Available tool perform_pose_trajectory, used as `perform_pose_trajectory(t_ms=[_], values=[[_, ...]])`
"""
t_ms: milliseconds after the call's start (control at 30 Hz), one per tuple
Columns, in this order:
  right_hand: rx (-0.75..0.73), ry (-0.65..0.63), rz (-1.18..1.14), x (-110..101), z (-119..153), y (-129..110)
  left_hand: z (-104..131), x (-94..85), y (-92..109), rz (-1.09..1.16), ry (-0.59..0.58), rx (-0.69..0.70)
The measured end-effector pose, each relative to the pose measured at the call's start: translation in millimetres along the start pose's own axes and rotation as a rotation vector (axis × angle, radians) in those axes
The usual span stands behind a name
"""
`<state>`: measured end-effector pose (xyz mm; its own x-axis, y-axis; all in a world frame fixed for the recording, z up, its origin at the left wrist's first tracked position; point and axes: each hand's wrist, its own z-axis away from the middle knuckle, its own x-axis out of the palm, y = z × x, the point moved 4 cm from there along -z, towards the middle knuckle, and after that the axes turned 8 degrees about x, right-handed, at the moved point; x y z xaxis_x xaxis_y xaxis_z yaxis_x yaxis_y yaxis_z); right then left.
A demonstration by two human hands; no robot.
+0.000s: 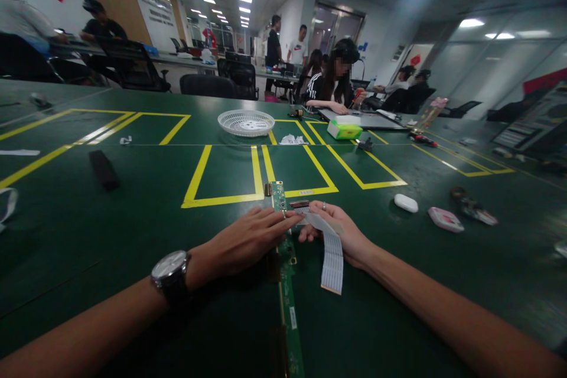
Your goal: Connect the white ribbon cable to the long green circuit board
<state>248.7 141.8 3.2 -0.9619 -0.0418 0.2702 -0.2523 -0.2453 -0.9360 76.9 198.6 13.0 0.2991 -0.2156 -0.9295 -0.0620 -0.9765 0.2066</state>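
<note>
A long, narrow green circuit board [287, 289] runs away from me across the table. Over its far part lies my left hand [248, 236], fingers stretched out across the board and the index fingertip at the end of a ribbon cable; its thumb is hidden. My right hand [341, 230], just right of the board, is closed on that flat grey-white ribbon cable [332, 257], pinching it near a dark connector [299, 204]. The cable's other end hangs down below the fingers. Whether the cable is seated in a socket I cannot tell.
On the green table [146, 230] are a white woven basket [246, 123], a green-yellow tissue box [344, 129], a dark block [103, 169], a white case [406, 203] and a pink case [445, 219]. Yellow tape marks rectangles. Across the table a person [334, 80] sits working.
</note>
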Motion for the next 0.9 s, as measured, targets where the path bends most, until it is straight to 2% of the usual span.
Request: perform_pose_trajectory(t_ms=[367, 900], values=[[0.005, 0.011, -0.010, 0.0, 0.7, 0.6, 0.0, 0.7, -1.2, -0.046, -0.036, -0.019], [0.035, 0.009, -0.119, -2.0, -0.4, 3.9, -0.3, 1.6, -1.9, -0.035, -0.020, -0.013]])
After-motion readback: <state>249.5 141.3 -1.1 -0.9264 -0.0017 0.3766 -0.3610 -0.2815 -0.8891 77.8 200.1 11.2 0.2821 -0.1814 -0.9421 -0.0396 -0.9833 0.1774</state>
